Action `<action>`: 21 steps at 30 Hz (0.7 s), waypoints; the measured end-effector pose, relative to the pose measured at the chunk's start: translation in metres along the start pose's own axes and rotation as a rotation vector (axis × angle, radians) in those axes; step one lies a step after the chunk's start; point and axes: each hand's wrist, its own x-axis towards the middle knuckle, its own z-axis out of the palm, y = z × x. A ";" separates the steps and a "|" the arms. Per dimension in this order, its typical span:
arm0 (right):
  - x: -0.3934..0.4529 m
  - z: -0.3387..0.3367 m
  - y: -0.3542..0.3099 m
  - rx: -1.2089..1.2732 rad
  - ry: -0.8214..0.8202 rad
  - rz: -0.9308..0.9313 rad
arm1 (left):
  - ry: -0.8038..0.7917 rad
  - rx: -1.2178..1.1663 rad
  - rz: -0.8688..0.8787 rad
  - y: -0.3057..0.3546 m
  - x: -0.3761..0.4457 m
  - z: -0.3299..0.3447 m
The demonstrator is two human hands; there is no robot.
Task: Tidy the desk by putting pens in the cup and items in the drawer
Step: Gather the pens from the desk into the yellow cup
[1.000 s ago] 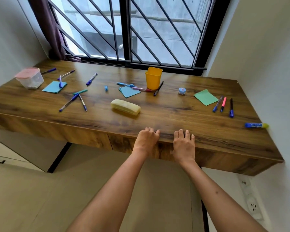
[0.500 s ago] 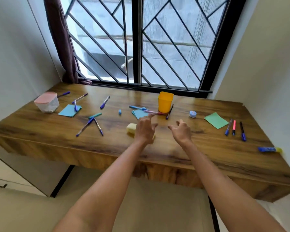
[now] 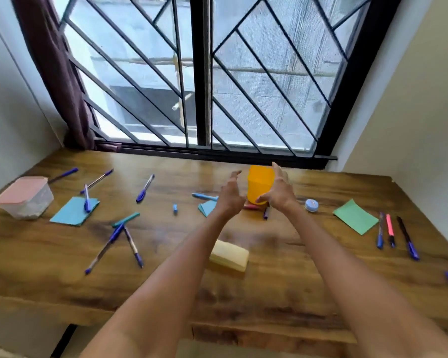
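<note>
- The cup (image 3: 259, 184) stands upright at the back of the bench (image 3: 282, 285), between my two hands. It looks like thin plastic and I see nothing in it, so I judge it light, stiff enough to hold and easy to tip or slide on the glossy wood.
- My left hand (image 3: 230, 196) is open just left of the cup, fingers spread, not touching as far as I can tell.
- My right hand (image 3: 277, 193) is open just right of it, thumb low near the base. Whether it touches the wall I cannot tell; the frame is blurred there.
- I would take it round the middle of the wall, lightly, one hand steadying.
- Pens lie under and beside my hands: a pink one (image 3: 251, 207) at the cup's foot, a dark one (image 3: 266, 213) below my right hand, a light blue one (image 3: 204, 196) left of my left hand. All are slim, rigid and apt to roll, so I would pinch each mid-barrel.
- More pens (image 3: 389, 229) lie far right of my right hand; others (image 3: 145, 188) far left.
- The paper notes (image 3: 355, 219) are thin and flat, best lifted by an edge.
- No drawer is in view.
</note>
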 end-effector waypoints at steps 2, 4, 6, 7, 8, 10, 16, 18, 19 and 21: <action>0.023 0.004 0.004 -0.091 -0.032 -0.011 | -0.022 -0.035 -0.027 -0.006 0.025 0.008; 0.043 0.009 0.009 -0.135 -0.065 -0.011 | 0.000 -0.088 -0.069 -0.009 0.049 0.016; 0.058 0.013 0.012 -0.152 -0.105 -0.018 | 0.013 -0.153 -0.109 -0.009 0.064 0.022; 0.065 0.015 0.014 -0.149 -0.126 -0.020 | 0.015 -0.175 -0.130 -0.008 0.070 0.024; 0.071 0.018 0.016 -0.148 -0.145 -0.019 | 0.016 -0.187 -0.141 -0.009 0.076 0.026; 0.079 0.024 0.018 -0.147 -0.164 -0.011 | -0.003 -0.188 -0.151 -0.013 0.082 0.029; 0.088 0.036 0.009 -0.103 -0.091 -0.070 | -0.013 -0.194 -0.145 -0.026 0.091 0.019; 0.085 0.041 -0.004 -0.068 -0.066 -0.106 | 0.050 -0.174 -0.136 -0.029 0.088 0.006; 0.082 0.044 -0.014 -0.035 -0.061 -0.123 | 0.091 -0.158 -0.135 -0.031 0.086 -0.003; 0.075 0.053 -0.037 0.033 -0.078 -0.159 | 0.188 -0.093 -0.134 -0.039 0.082 -0.024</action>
